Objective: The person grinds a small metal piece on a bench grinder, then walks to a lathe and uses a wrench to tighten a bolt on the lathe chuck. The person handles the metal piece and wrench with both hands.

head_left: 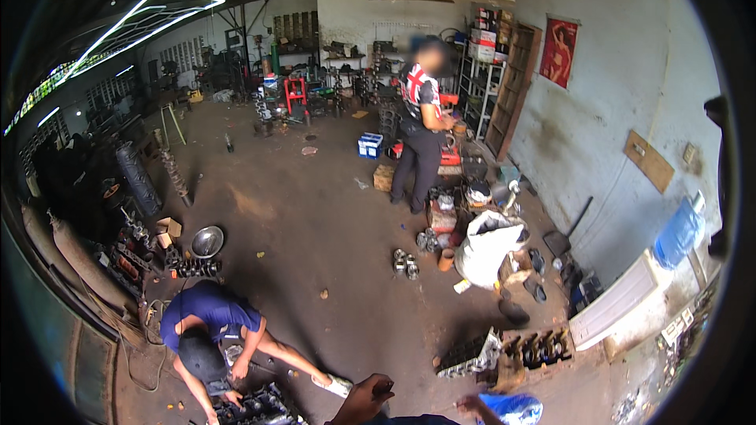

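Observation:
My left hand is raised at the bottom middle, its fingers curled closed. A dark spot shows at its top, and whatever it may hold cannot be made out. Low on the right, my right hand is small, dark and partly cut off, so its fingers do not read clearly. Beside it lies a blue and white bag-like thing. Just beyond stand a metal engine part and an engine block with a row of round bores.
At lower left a person crouches over another engine block. Another person stands farther off by a shelf. A white sack, pistons, a metal bowl and gas cylinders stand around the floor.

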`<state>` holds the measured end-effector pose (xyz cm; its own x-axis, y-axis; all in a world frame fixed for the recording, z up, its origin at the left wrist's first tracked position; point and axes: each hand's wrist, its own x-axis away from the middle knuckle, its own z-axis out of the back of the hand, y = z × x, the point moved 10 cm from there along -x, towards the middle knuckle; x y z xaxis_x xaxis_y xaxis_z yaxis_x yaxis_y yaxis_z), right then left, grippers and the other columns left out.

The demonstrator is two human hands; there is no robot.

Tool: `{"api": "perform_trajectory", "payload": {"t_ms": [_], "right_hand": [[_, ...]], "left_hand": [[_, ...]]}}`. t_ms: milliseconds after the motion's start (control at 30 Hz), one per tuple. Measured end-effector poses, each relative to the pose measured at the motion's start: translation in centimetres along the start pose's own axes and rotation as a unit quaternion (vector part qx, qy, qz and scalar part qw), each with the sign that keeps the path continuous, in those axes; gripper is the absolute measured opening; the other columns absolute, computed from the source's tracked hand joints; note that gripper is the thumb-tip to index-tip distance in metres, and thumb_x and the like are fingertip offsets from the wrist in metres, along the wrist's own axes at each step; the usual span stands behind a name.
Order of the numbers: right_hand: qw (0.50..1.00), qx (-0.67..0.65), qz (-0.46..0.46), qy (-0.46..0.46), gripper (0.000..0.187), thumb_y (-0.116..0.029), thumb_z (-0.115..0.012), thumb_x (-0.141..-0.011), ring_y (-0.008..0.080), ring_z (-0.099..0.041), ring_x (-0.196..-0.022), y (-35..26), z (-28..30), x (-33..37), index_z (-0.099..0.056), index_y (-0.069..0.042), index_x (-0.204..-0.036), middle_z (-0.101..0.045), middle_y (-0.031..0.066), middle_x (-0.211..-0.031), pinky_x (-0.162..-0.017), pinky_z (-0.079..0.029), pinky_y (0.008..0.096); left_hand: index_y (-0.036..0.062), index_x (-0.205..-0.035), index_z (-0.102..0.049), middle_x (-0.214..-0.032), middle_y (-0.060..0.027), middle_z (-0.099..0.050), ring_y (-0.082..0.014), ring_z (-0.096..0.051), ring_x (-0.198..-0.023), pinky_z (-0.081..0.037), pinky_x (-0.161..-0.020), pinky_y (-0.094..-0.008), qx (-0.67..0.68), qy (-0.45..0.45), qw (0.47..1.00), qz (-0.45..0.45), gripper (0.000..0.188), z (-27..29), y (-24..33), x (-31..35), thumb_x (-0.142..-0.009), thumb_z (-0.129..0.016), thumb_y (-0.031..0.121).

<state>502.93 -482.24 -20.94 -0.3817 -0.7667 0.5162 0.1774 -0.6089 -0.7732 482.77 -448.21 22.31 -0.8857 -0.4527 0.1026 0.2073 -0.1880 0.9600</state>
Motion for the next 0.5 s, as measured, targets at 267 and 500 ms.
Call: {"api": "perform_trajectory", "payload": {"t_ms": [267,500], "right_hand": [[0.909,-0.24,-0.329,0.086,0.019,-0.022,-0.067,-0.087,0.0213,-0.068,-0.089,-2.4,5.4,-3.7,-0.071,-0.009,-0.1,-0.071,0.0075,-0.099,-0.074,-0.054,0.04],[0.909,-0.218,-0.352,0.056,0.017,-0.023,-0.066,-0.086,0.0226,-0.067,-0.083,-7.4,14.6,-21.5,-0.069,-0.01,-0.096,-0.069,0.0079,-0.095,-0.066,-0.052,0.0399]], "left_hand": [[0.002,-0.119,-0.06,-0.095,-0.0095,-0.065,-0.0189,-0.062,-0.085,-0.052,-0.082,-0.0343,0.107,0.056,0.991,-0.061,0.024,10.4,1.9,-17.3,-0.097,-0.065,0.011],[0.0014,-0.121,-0.06,-0.092,-0.0111,-0.069,-0.02,-0.066,-0.084,-0.054,-0.078,-0.0333,0.043,0.104,0.992,-0.053,0.024,16.0,-0.2,-33.2,-0.098,-0.062,0.009]]}}
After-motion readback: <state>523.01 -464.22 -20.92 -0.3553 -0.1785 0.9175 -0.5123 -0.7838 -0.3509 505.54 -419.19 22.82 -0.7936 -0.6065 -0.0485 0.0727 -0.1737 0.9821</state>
